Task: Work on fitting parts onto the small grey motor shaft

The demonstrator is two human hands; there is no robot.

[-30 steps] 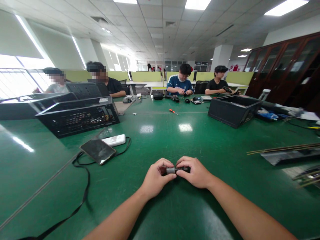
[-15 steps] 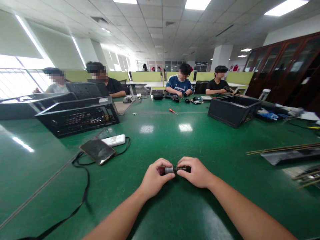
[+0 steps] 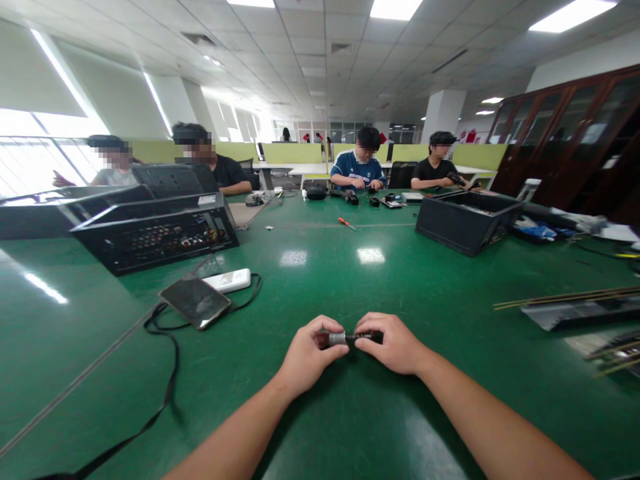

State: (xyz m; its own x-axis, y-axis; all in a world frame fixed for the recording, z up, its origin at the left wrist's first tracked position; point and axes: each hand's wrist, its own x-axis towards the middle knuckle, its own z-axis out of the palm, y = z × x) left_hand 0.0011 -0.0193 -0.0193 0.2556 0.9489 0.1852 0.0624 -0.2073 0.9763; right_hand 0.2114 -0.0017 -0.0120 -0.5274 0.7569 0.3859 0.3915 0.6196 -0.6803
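Note:
Low over the green table (image 3: 320, 280), my two hands face each other around a small silver-and-black cylinder. My left hand (image 3: 310, 350) is closed, thumb and fingers pinching the silver barrel (image 3: 337, 339) end. Opposite it, my right hand (image 3: 393, 341) grips the slim black ribbed end (image 3: 363, 337) between thumb and fingertips. A short dark stretch joins the two ends in the space between my fingertips. Both outer tips of the cylinder are hidden by my fingers, and its exact kind cannot be made out.
A phone (image 3: 196, 303), a white device (image 3: 229, 280) and a black strap (image 3: 173, 373) lie left. Beyond are an orange screwdriver (image 3: 345, 223) and black computer cases (image 3: 160, 233). Metal strips (image 3: 575, 310) lie right. Several people sit across the table.
My hands stay almost in place on the cylinder. The right hand has shifted very slightly right and the left slightly left. Across the table, a person's hand has moved.

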